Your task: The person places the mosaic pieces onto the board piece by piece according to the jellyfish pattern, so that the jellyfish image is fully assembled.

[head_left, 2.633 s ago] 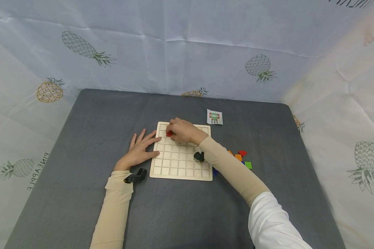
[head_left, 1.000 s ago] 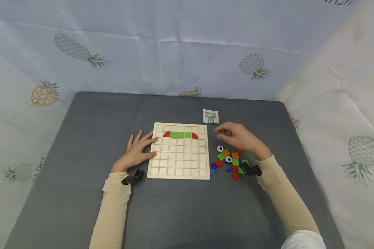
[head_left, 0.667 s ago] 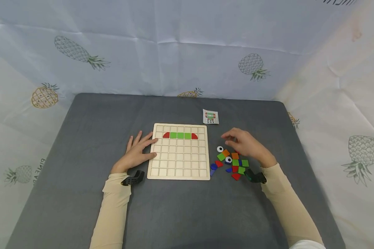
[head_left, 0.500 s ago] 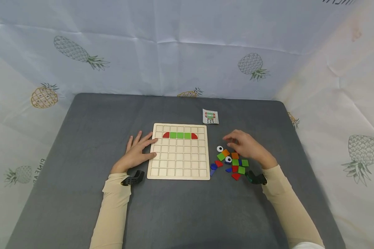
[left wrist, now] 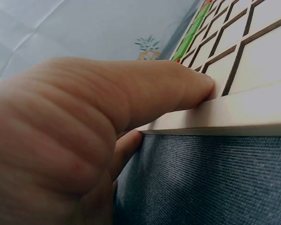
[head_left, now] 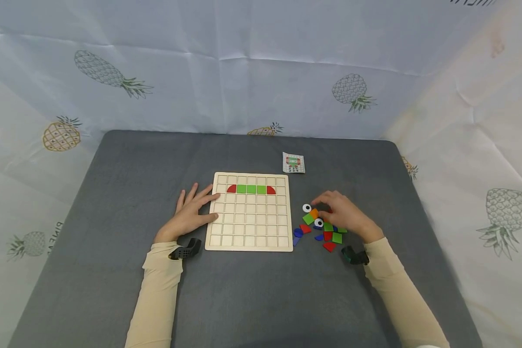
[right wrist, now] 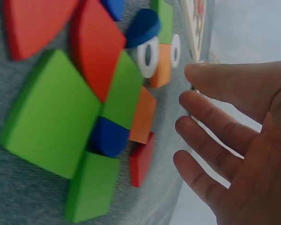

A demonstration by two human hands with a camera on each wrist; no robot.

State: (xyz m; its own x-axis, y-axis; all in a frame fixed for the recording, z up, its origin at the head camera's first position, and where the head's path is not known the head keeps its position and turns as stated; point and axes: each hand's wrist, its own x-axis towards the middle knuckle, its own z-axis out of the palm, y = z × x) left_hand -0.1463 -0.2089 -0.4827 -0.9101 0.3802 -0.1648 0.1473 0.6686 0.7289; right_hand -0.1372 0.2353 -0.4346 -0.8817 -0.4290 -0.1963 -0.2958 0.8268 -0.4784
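Note:
A wooden grid board (head_left: 248, 232) lies on the table, with three green square tiles (head_left: 252, 189) in a row between two red rounded corner tiles (head_left: 271, 190). My left hand (head_left: 187, 220) rests at the board's left edge, fingers spread; in the left wrist view its thumb (left wrist: 178, 86) presses on the rim. Over the loose pieces to the right is my right hand (head_left: 348, 215), with relaxed, slightly bent fingers (right wrist: 210, 145) and nothing in them. Beneath or beside it lie orange squares (right wrist: 143, 115), green squares (right wrist: 51, 112), white eye discs (head_left: 307, 208), red pieces (right wrist: 96, 47) and blue pieces (head_left: 298, 233).
A small printed card (head_left: 293, 163) with a red and green grid picture lies beyond the board's far right corner. The grey tabletop (head_left: 252, 299) is bordered by a pineapple-print curtain (head_left: 226, 87) at the back and sides.
My right hand set a red corner tile at the row's left end, withdrew to the right, and has since lowered slightly over the loose pieces. My left hand stays at the board's edge.

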